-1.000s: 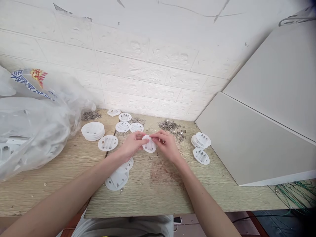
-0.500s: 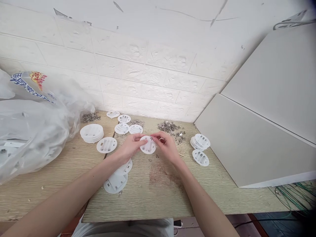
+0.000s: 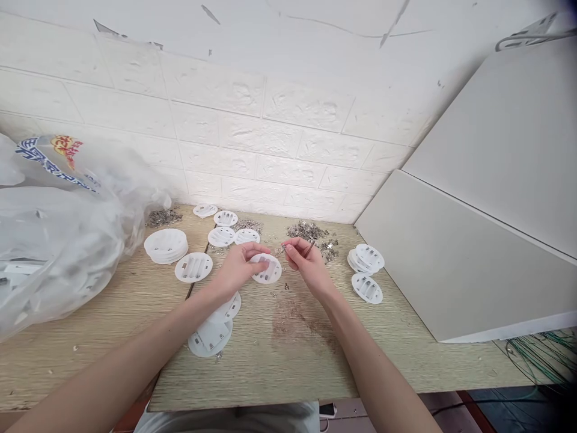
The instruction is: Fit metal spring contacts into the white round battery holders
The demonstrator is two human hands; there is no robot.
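My left hand grips a white round battery holder by its left side, thumb on its face and fingers behind. Long slots and small metal contacts show on the disc. Just to its right, my right hand is closed in a pinch on a small metal piece, too tiny to make out fully. A thin dark stick pokes up between its fingers. Behind that hand lies a heap of small metal contacts. A few loose bits lie on the table below the hands.
Stacked white discs stand at left and right, and overlapping ones lie by my left forearm. A bulging clear plastic bag fills the left side. A grey panel bounds the right; a white brick-patterned wall stands behind.
My right hand has come away from the disc and moved slightly right, with the thin stick now showing. My left hand has shifted the disc a little left and laid it flatter.
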